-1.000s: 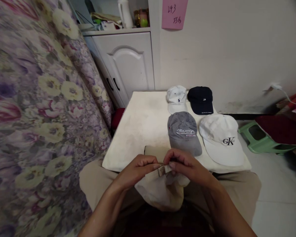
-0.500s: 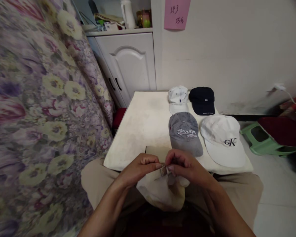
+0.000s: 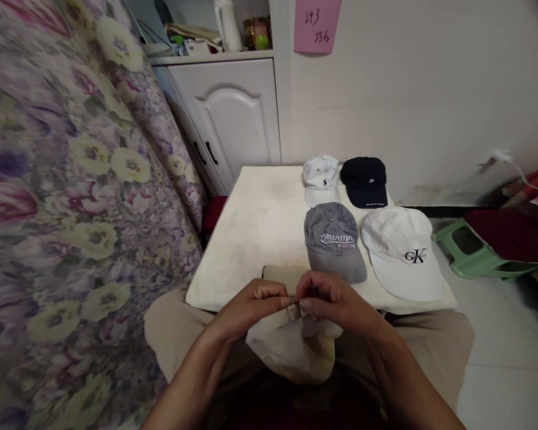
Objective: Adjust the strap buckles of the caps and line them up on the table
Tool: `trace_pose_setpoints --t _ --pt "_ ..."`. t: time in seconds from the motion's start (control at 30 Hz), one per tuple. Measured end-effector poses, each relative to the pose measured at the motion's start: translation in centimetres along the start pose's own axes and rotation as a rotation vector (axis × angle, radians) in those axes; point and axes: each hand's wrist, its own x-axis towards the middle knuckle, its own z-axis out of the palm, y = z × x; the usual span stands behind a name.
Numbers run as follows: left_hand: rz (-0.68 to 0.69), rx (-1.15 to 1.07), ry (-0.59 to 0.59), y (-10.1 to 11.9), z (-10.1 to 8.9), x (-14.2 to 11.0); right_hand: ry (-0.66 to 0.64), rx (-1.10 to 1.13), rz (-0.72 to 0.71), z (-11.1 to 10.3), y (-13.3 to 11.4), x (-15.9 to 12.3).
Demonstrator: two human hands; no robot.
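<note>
A beige cap (image 3: 291,352) lies in my lap against the near edge of the white table (image 3: 260,221). My left hand (image 3: 251,304) and my right hand (image 3: 332,298) meet over it, both pinching its back strap and small buckle between thumb and fingertips. Just beyond my hands a grey cap (image 3: 334,239) with white lettering rests on the table. To its right lies a white cap (image 3: 403,251) with black letters. Behind them sit a small white cap (image 3: 321,178) and a navy cap (image 3: 365,181).
A flowered cloth (image 3: 72,197) covers the whole left side. A white cabinet (image 3: 233,113) stands behind the table, a pink note (image 3: 316,24) on the wall. A green stool (image 3: 470,248) and red cushion (image 3: 511,236) sit on the floor at right.
My fingertips have closed a little tighter together on the strap buckle. The caps on the table have not moved.
</note>
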Motion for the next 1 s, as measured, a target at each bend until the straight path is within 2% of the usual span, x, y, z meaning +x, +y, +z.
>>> trace_pose_setpoints --t 0.3,0.47,0.83,1.0 --pt "0.023 0.085 -0.017 0.0 0.2 0.0 0.003 0.065 0.025 0.2 0.5 0.7" --pt "0.030 0.085 -0.040 0.1 0.2 -0.1 -0.039 0.097 0.072 0.1 0.5 0.9" --pt "0.021 0.128 -0.050 0.4 0.3 -0.2 -0.083 0.048 0.112 -0.2 0.3 1.1" --pt "0.012 0.114 -0.027 0.3 0.5 -0.3 -0.054 -0.007 0.095 0.0 0.4 1.2"
